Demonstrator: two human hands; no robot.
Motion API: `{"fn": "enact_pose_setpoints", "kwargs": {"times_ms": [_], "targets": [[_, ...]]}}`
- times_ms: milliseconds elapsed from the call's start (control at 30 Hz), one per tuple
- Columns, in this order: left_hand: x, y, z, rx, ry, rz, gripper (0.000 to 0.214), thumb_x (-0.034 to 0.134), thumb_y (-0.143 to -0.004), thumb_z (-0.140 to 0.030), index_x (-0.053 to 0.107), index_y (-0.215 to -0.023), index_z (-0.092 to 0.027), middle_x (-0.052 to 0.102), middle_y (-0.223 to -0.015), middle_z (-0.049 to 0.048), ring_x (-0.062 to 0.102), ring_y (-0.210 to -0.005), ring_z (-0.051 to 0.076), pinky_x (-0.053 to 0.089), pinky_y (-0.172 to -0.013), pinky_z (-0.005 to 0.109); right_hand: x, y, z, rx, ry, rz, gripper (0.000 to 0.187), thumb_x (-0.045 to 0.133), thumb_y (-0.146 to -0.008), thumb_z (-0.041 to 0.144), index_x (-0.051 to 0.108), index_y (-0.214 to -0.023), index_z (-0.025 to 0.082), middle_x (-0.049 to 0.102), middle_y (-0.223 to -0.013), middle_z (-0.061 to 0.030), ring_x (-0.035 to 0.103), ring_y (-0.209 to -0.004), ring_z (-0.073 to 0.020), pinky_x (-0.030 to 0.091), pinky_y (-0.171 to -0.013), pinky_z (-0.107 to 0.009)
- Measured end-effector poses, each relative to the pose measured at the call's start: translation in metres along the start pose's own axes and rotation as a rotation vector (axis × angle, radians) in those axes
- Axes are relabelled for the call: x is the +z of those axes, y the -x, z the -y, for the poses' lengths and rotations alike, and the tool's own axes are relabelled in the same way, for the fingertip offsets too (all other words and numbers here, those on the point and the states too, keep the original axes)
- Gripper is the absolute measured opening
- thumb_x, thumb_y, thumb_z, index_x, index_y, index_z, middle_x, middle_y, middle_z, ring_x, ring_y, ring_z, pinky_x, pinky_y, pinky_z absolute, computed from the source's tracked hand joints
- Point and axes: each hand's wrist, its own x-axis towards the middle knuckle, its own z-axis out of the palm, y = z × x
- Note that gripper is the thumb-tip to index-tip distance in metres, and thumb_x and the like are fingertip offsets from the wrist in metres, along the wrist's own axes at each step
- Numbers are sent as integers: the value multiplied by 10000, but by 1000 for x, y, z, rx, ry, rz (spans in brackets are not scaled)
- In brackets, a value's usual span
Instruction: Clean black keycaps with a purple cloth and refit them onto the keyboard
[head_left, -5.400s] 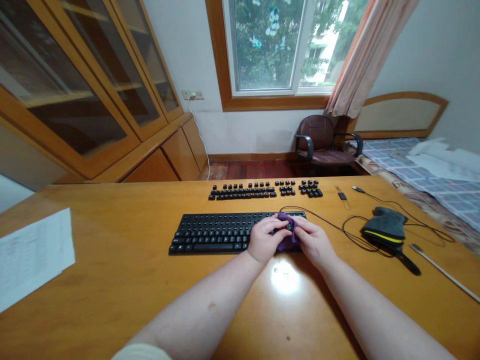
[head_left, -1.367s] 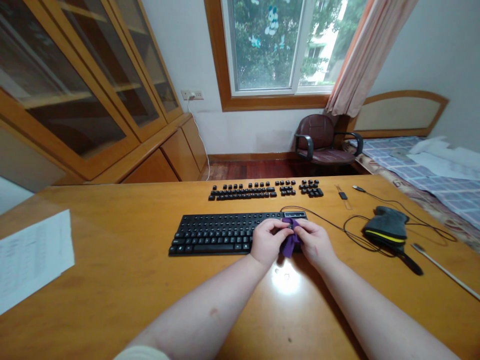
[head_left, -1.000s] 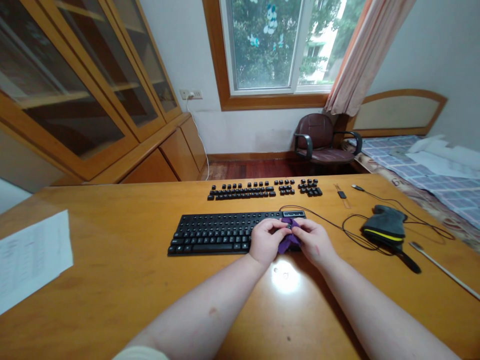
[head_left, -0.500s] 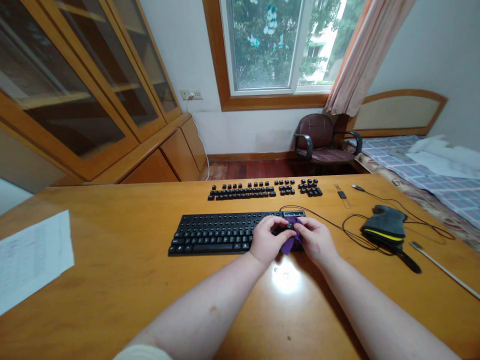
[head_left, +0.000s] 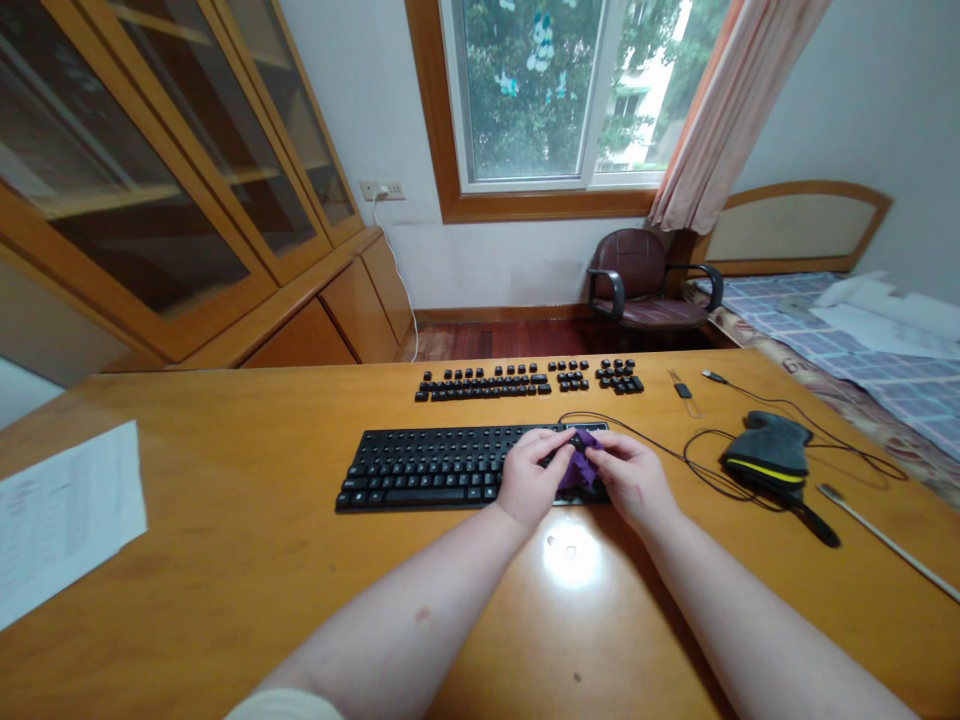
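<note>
Over the right part of a black keyboard (head_left: 427,495), my two hands meet. My left hand (head_left: 531,475) is closed in a pinch on a small black keycap (head_left: 576,441), its thumb and fingertips at the cap's edge. Closed on a purple cloth (head_left: 579,472), my right hand (head_left: 630,472) presses it against the keycap. The cloth's lower end hangs down between the hands. Keys stand in the keyboard's lower left rows, while its upper rows look bare of caps. My hands and the cloth hide most of its right end.
Loose keycaps (head_left: 491,387) lie in rows along the desk's far edge. To the right are a keycap puller (head_left: 682,388), a grey brush or duster (head_left: 769,448), a thin-handled brush (head_left: 892,540) and the coiled cable (head_left: 705,465). Papers (head_left: 71,520) lie at left.
My fingers have shifted slightly around the keycap, and the purple cloth is bunched differently, its hanging end higher. The keycap sits a little further up and left. The keyboard stays put.
</note>
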Motion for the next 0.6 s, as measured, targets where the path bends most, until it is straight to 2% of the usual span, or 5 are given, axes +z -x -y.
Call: {"fn": "enact_pose_setpoints", "kwargs": {"times_ms": [167,333,433,500,600], "targets": [[0,-1,2,-22,5,43,257,630,-748,-197,676,-1001,-204,634,-916,57,597,-879,160,503,-824,311,-2,1,1,-89,99,-10,144,761,-586,282,694,-686,204,670,-828,-46,604,-849,-206,466,-839,-371],[0,-2,0,-37,16,40,222,632,-746,-191,678,-963,-198,629,-920,58,604,-874,160,512,-809,304,2,3,10,3,55,-40,186,755,-587,281,680,-730,190,675,-777,-34,613,-754,-180,495,-745,-334],[-3,-3,-5,30,-72,8,256,607,-752,-157,651,-1001,-196,640,-917,51,601,-868,156,500,-830,316,2,2,22,21,23,-200,213,728,-599,280,647,-766,175,663,-731,-25,607,-657,-161,503,-639,-299],[-4,-4,-6,67,-155,-9,269,600,-757,-164,635,-1021,-199,650,-915,48,600,-855,159,495,-833,329,-3,-2,29,-65,-14,-379,173,678,-615,249,605,-753,175,633,-676,-1,601,-610,-149,492,-584,-273],[-5,-4,-3,95,-293,52,219,594,-774,-197,642,-987,-211,666,-949,47,596,-905,173,448,-915,380,-14,-9,34,-214,-144,-506,71,545,-654,198,513,-717,204,562,-571,42,596,-554,-148,473,-526,-268]]}}
